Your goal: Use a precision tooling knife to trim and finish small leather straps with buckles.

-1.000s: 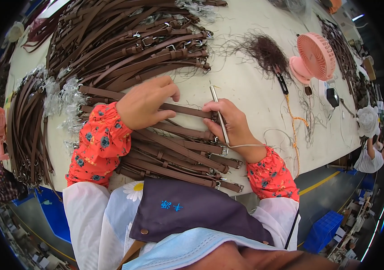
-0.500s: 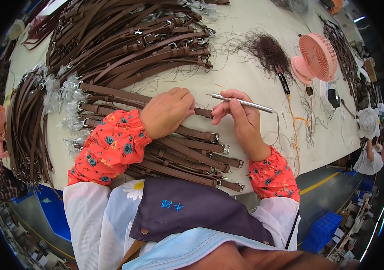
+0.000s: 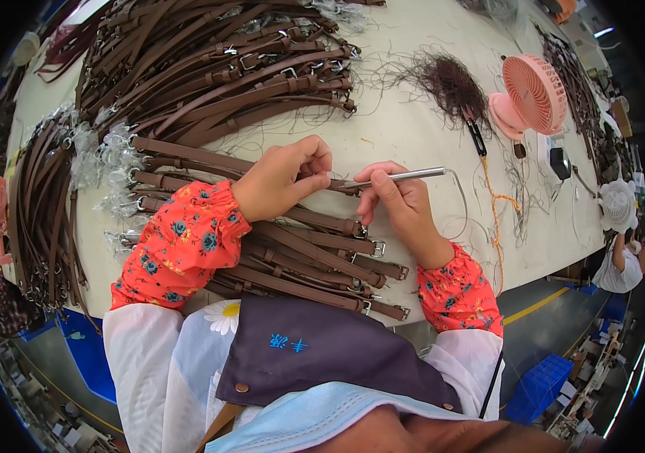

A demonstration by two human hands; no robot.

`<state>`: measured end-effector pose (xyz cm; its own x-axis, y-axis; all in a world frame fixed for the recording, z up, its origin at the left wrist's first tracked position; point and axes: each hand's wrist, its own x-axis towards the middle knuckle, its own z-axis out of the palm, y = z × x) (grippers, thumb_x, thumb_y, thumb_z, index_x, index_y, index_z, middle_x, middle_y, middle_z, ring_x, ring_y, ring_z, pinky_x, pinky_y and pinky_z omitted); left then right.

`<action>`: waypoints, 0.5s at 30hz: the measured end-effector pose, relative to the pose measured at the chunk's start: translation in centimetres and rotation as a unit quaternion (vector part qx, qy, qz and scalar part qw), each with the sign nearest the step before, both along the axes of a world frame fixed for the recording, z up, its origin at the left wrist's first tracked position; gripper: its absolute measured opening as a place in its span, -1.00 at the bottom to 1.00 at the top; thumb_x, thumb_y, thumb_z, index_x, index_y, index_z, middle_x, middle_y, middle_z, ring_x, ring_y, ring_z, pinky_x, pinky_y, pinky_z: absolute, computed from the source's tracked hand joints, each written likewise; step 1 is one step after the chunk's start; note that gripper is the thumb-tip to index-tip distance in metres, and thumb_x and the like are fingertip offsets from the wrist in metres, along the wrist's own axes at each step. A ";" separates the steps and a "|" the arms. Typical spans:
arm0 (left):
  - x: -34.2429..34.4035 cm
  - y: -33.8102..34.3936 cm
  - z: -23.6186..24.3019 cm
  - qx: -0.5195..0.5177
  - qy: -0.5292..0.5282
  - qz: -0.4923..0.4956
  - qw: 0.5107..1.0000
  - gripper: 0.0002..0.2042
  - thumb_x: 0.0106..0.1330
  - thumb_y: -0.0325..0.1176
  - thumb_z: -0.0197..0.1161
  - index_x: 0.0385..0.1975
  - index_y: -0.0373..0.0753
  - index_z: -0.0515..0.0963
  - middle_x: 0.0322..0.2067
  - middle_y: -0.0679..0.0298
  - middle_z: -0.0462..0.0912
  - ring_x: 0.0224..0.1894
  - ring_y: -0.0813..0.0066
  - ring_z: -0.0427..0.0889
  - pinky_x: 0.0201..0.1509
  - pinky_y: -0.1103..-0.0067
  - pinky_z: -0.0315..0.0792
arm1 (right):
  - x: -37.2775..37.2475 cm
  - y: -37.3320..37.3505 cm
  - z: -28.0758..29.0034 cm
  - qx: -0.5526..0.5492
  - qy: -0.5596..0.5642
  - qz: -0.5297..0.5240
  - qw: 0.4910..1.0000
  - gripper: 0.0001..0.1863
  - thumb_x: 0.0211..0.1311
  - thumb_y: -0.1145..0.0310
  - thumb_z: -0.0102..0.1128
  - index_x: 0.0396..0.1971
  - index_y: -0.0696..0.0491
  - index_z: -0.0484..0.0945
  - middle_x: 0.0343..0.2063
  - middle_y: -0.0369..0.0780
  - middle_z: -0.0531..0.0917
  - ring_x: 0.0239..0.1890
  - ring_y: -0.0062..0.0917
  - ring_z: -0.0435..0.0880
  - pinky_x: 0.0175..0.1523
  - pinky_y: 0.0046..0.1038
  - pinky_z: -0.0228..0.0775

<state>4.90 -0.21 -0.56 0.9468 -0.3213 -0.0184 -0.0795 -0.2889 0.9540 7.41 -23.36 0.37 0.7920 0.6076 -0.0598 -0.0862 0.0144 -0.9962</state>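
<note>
My right hand grips a slim silver pen-shaped tool with a thin cord at its back end. The tool's tip lies at the buckle end of a brown leather strap, and my right fingertips are by that end. Beside the tip is my left hand, its thumb and fingers closed together above the strap; whatever they pinch is too small to make out. Several more brown buckled straps lie under my left wrist and in front of me, their left ends wrapped in clear plastic.
A large pile of brown straps covers the far left, with another bundle at the left edge. Farther right are a tangle of dark thread, black thread snips on an orange cord, and a pink fan.
My right hand has tilted the pen-shaped tool, lowering its tip onto the strap end while its back end rose. My left hand's fingers have lifted slightly and turned beside it.
</note>
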 end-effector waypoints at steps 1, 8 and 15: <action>0.0 0.0 -0.3 0.000 0.000 0.000 1.000 -0.84 0.24 -0.48 0.27 -0.27 -0.28 0.42 -0.45 0.24 0.58 -0.38 0.47 0.57 -0.26 0.55 0.46 | 0.0 0.0 0.1 -0.003 0.000 -0.001 1.000 -0.63 0.48 0.17 -0.10 -0.20 0.21 0.51 -0.61 -0.28 0.59 -0.60 -0.68 0.53 -0.43 -0.66 0.36; 0.2 0.0 -0.4 -0.032 0.019 0.008 0.999 -0.84 0.22 -0.48 0.28 -0.28 -0.30 0.43 -0.45 0.30 0.57 -0.38 0.55 0.55 -0.27 0.58 0.45 | 0.1 -0.1 -0.1 -0.023 -0.005 0.008 1.000 -0.63 0.49 0.17 -0.11 -0.16 0.21 0.49 -0.58 -0.23 0.59 -0.60 -0.63 0.53 -0.41 -0.64 0.38; 0.2 0.0 -0.2 -0.024 0.020 0.010 0.999 -0.84 0.21 -0.49 0.28 -0.30 -0.31 0.44 -0.46 0.30 0.57 -0.39 0.56 0.55 -0.29 0.58 0.45 | 0.1 -0.1 -0.3 -0.021 -0.004 0.013 1.000 -0.63 0.49 0.17 -0.11 -0.16 0.20 0.49 -0.57 -0.23 0.59 -0.59 -0.63 0.53 -0.41 -0.63 0.38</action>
<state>5.07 -0.21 -0.75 0.9521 -0.3031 -0.0415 -0.0354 -0.2441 0.9691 7.54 -23.42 0.06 0.7759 0.6258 -0.0793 -0.0783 -0.0293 -0.9965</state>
